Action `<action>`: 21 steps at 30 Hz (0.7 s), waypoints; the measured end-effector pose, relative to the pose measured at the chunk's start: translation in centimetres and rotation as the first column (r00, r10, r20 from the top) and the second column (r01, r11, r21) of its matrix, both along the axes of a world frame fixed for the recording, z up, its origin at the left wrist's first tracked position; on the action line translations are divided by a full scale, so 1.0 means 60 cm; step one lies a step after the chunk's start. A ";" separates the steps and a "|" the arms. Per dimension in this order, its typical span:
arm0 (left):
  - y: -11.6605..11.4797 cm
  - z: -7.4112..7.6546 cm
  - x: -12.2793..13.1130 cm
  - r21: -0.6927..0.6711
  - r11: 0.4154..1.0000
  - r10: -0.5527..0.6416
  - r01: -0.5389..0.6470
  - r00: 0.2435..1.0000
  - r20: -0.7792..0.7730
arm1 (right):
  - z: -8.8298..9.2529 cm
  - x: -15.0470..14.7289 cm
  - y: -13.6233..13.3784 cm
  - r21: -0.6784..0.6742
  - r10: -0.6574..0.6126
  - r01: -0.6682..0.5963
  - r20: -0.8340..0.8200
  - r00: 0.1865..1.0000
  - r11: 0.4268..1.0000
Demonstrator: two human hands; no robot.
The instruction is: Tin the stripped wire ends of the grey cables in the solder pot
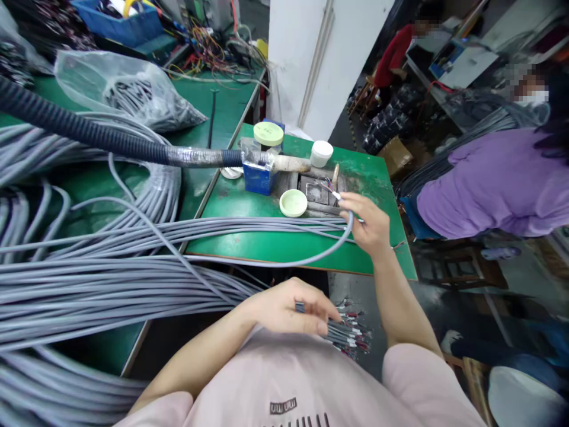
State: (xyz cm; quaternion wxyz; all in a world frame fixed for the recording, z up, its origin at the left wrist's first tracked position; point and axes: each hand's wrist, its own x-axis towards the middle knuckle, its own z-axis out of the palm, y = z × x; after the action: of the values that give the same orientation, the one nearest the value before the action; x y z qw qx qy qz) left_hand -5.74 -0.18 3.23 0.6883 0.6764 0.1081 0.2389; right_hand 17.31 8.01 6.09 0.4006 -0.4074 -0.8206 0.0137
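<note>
My right hand point(368, 224) pinches a grey cable point(326, 254) close to its stripped end. Thin coloured wires point(328, 186) fan out of that end, above a square, grimy metal pot point(315, 193) on the green table. The rest of the cable curves down and runs off to the left. My left hand point(291, 309) hovers in front of my body with thumb and fingers apart, nothing visible in it. Below and behind it hangs a bundle of cables with stripped ends point(351, 335). A shallow pale green dish point(293, 203) lies beside the pot.
A ribbed black hose point(111, 139) crosses from the left to a blue box point(258, 179). Near it stand a jar with a green lid point(268, 134) and a white tub point(321, 153). Cable coils point(164, 190) cover the left table. A person in purple point(493, 184) sits at right.
</note>
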 end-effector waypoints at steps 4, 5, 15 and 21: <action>-0.006 0.021 0.003 -0.220 0.948 0.245 -0.228 0.968 0.054 | -0.023 -0.013 -0.092 0.070 0.108 -0.107 -0.008 0.994 0.992; -0.001 0.016 0.009 -0.291 0.889 0.374 -0.353 0.927 0.017 | -0.031 -0.019 -0.110 0.075 0.133 -0.131 -0.022 0.991 0.988; 0.006 -0.016 0.060 -0.484 0.627 0.684 -0.611 0.728 -0.033 | -0.086 -0.061 -0.203 0.071 0.223 -0.213 -0.169 0.960 0.974; -0.004 -0.011 0.066 -0.477 0.620 0.699 -0.623 0.715 -0.024 | -0.094 -0.063 -0.218 0.098 0.197 -0.181 -0.194 0.961 0.979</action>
State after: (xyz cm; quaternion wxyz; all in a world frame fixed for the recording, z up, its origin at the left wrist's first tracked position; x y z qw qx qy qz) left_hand -1.81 -0.41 2.55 0.6947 0.3870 0.3451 0.4985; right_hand 13.55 -5.04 0.46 0.4947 -0.3075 -0.8105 0.0609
